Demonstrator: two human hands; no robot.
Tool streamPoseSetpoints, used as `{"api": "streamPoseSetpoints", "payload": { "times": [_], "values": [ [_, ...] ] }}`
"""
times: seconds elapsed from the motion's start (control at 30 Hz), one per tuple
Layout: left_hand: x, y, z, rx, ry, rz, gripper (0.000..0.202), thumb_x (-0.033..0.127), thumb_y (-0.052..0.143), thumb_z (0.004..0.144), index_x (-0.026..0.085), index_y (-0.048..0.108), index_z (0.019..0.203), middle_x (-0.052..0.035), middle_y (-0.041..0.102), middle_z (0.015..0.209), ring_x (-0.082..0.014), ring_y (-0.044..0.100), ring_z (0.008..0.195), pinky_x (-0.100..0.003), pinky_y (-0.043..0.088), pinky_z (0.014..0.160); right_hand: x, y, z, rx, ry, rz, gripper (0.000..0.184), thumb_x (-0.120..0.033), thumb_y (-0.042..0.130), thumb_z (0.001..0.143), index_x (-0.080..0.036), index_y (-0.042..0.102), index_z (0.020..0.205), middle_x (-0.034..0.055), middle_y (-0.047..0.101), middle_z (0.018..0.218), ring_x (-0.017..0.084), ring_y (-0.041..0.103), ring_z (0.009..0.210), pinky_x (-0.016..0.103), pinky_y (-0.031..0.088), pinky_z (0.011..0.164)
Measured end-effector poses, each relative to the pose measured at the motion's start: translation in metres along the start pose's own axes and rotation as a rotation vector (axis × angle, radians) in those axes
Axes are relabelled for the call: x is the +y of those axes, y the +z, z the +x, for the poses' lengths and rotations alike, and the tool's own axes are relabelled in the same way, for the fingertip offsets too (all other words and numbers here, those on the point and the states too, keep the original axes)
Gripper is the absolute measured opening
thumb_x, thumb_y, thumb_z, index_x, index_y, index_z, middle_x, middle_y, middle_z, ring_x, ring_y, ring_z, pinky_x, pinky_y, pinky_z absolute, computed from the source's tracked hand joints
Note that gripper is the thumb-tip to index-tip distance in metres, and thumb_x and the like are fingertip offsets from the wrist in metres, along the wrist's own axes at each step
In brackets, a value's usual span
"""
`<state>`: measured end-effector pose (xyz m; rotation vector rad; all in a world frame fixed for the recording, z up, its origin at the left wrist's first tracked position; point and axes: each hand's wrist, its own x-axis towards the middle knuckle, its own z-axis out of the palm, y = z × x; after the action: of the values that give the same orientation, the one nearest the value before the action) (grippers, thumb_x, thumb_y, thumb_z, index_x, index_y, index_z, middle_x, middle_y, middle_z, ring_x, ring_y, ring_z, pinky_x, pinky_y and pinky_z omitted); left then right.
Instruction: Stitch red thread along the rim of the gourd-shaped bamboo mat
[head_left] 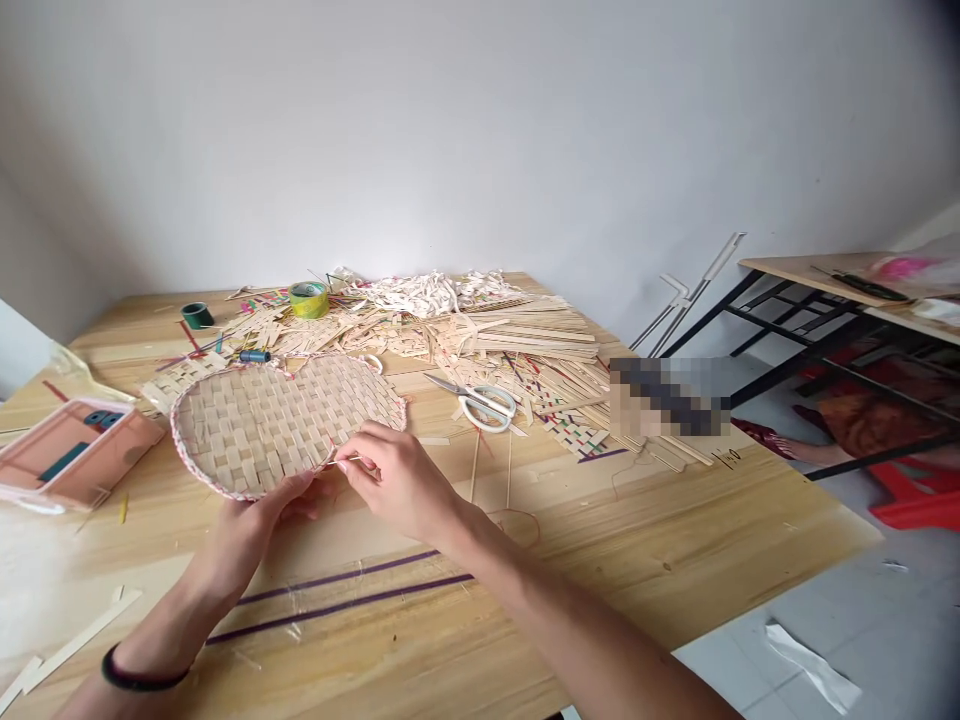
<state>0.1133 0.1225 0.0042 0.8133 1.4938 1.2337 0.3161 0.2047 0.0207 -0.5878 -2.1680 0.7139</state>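
Note:
A heart-shaped mat woven from pale flat strips [270,420] lies on the table in front of me, its rim wrapped in a pink-and-white braid along the left and bottom. My left hand [274,500] grips the lower edge near the heart's point, thumb on top and fingers partly hidden beneath. Just right of it, my right hand [386,470] pinches a thin pale strand [339,461] at the rim. Whether that strand is cord or a needle is too small to tell. Red thread shows by the fingers, and a loop of red thread [536,525] lies beyond my right wrist.
White-handled scissors [487,408] lie right of the mat. Behind are heaped strips [510,330], yellow tape [309,300] and a green spool [197,316]. A pink box [82,460] stands at left. Purple strips [337,580] are taped in front. Another person's foot [791,450] shows at right.

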Motion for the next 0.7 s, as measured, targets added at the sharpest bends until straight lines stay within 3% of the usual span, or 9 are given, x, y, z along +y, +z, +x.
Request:
{"api": "streamPoseSetpoints", "payload": {
  "times": [0.23,0.47,0.7],
  "values": [
    [0.0051,0.0011,-0.0047,0.009,0.12,-0.045,0.044,0.05,0.094,0.071,0.018,0.083,0.099,-0.0106,0.081,0.105,-0.0263,0.073,0.092,-0.029,0.062,0.069,0.0006,0.0004,-0.0007,0.013,-0.006,-0.014,0.012,-0.009,0.062,0.101,-0.015,0.071,0.096,0.0064,0.074,0.096,0.015,0.065,0.08,0.026,0.049,0.074],
    [0.0069,0.0003,-0.0068,-0.021,0.215,0.028,0.034,0.049,0.088,0.08,0.019,0.08,0.095,-0.0056,0.077,0.093,-0.0216,0.067,0.083,-0.029,0.057,0.068,-0.002,0.0035,-0.0028,0.02,-0.009,0.026,0.013,-0.008,0.06,0.099,-0.017,0.07,0.095,0.0044,0.074,0.092,0.014,0.064,0.077,0.025,0.047,0.071],
    [0.0025,-0.0036,-0.0047,-0.032,0.29,0.137,0.031,0.047,0.083,0.085,0.018,0.074,0.079,-0.0038,0.069,0.076,-0.0192,0.061,0.073,-0.03,0.052,0.067,-0.0037,0.0048,-0.0029,-0.001,0.009,0.022,0.014,-0.011,0.06,0.101,-0.017,0.071,0.095,0.0028,0.072,0.088,0.012,0.058,0.069,0.023,0.044,0.064]
  ]
}}
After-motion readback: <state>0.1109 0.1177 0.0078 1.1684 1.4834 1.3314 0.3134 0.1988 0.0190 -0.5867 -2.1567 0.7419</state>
